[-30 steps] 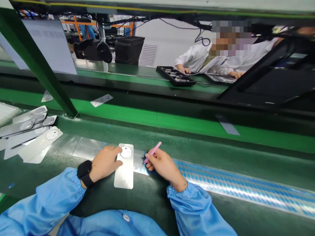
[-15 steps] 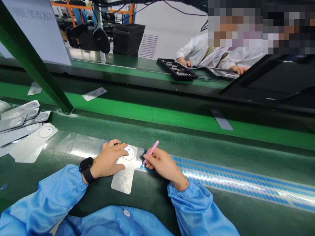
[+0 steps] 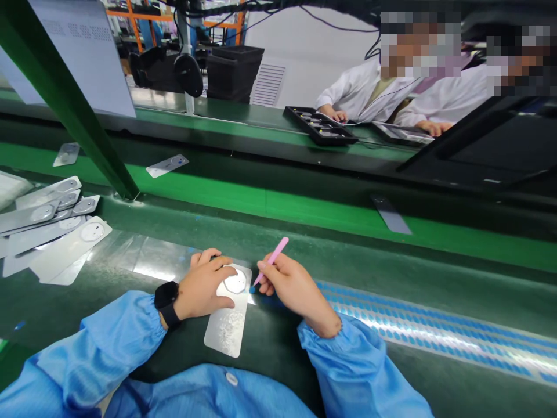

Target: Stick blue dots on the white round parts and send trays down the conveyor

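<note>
My left hand (image 3: 202,287), with a black watch at its wrist, bends thumb and fingers over a silver rectangular panel (image 3: 224,334) and holds it against the green bench. A white round area (image 3: 235,281) with small dark dots shows at the panel's far end, partly under my fingertips. In my right hand (image 3: 291,284), pinched between thumb and fingers, are pink tweezers (image 3: 276,255) pointing down and left. By their tip, at the panel's right edge, is a small blue sticker (image 3: 252,289); whether the tips grip it I cannot tell.
Clear strips with rows of blue stickers (image 3: 435,334) run right along the bench. Similar panels (image 3: 69,247) are piled at left. Several more lie on the bright green belt (image 3: 261,200). A slanted green post (image 3: 78,110) stands at left. People in white sleeves (image 3: 348,87) sit across.
The view has shifted slightly. The tweezers' tip and blue sticker have come up to the panel's right edge, where a gap showed before. My left hand stays on the panel.
</note>
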`<state>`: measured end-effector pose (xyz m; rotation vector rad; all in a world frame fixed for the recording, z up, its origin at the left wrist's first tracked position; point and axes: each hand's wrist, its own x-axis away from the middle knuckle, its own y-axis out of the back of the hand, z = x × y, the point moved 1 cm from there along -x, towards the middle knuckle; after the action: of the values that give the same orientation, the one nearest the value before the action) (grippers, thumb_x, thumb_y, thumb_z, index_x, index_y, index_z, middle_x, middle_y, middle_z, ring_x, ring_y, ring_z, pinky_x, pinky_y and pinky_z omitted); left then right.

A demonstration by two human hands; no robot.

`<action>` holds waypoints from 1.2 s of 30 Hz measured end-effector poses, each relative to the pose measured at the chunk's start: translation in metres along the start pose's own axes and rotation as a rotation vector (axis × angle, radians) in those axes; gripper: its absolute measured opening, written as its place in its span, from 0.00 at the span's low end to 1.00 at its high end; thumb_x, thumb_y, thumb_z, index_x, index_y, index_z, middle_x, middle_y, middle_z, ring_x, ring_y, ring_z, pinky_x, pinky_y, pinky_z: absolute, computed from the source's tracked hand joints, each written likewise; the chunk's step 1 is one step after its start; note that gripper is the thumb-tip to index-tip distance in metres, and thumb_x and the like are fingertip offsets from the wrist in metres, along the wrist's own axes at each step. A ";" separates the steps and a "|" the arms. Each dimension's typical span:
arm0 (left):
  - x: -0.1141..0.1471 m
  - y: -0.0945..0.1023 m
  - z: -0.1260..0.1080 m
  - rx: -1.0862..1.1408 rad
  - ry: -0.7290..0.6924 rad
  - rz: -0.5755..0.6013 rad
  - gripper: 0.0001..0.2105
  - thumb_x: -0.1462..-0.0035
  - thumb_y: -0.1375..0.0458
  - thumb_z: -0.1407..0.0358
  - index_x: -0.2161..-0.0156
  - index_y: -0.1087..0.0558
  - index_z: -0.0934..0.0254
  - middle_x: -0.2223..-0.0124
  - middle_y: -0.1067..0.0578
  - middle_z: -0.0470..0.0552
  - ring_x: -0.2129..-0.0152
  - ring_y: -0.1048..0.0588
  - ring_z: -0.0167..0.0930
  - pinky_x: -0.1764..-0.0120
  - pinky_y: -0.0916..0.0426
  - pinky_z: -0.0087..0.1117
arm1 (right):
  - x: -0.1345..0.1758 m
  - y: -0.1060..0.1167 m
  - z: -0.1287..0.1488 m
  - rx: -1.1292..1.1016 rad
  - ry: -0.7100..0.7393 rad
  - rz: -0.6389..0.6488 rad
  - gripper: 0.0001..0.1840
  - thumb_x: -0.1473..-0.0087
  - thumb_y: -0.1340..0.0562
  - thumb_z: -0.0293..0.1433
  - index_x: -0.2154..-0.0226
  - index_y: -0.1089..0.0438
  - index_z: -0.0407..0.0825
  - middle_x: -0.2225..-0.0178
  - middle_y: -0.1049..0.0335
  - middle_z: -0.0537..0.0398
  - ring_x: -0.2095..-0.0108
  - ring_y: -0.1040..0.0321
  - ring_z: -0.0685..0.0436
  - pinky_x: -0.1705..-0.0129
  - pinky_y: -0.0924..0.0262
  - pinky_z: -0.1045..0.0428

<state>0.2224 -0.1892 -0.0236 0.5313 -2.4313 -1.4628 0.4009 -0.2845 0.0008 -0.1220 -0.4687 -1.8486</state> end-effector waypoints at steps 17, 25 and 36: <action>0.001 -0.001 -0.002 -0.017 -0.026 -0.004 0.25 0.58 0.31 0.55 0.52 0.27 0.55 0.45 0.30 0.51 0.47 0.40 0.45 0.48 0.45 0.49 | -0.027 -0.018 -0.006 0.130 -0.072 0.020 0.10 0.44 0.42 0.30 0.76 0.37 0.49 0.82 0.30 0.58 0.83 0.32 0.51 0.82 0.39 0.58; 0.001 -0.001 -0.001 -0.020 -0.020 0.001 0.26 0.58 0.31 0.55 0.52 0.27 0.55 0.45 0.30 0.51 0.47 0.40 0.46 0.48 0.45 0.49 | -0.027 -0.018 -0.003 0.076 -0.089 0.029 0.12 0.44 0.41 0.28 0.78 0.37 0.48 0.83 0.31 0.59 0.85 0.34 0.53 0.84 0.40 0.59; 0.001 -0.001 -0.002 -0.038 -0.025 -0.001 0.26 0.59 0.30 0.55 0.52 0.27 0.54 0.45 0.29 0.51 0.47 0.40 0.46 0.48 0.46 0.49 | -0.027 -0.019 -0.005 0.110 -0.063 0.040 0.10 0.44 0.41 0.30 0.77 0.37 0.49 0.81 0.30 0.59 0.84 0.33 0.52 0.83 0.39 0.58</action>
<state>0.2220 -0.1913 -0.0233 0.5093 -2.4176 -1.5221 0.3925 -0.2575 -0.0171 -0.1146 -0.6058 -1.7794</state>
